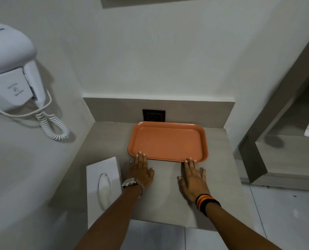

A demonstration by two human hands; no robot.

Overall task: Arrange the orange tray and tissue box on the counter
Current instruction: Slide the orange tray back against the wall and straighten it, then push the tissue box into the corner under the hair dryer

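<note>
So there's this pale grey wood-grain counter (105,141) tucked into a white-walled corner, and off on the left wall hangs a white plastic hair dryer (11,69) with a curly cord. On the counter, the flat orange plastic tray with rounded corners (168,139) sits toward the back right, its far edge just in front of a dark square wall socket (154,115). The white rectangular tissue box with an oval slot (103,188) is at the front left, well apart from the tray. Both hands are flat, palms down, fingers stretched out and not gripping anything: the left hand (141,171), silver watch on the wrist, and the right hand (193,177), striped bands on the wrist, each have fingertips touching the tray's near rim.
</note>
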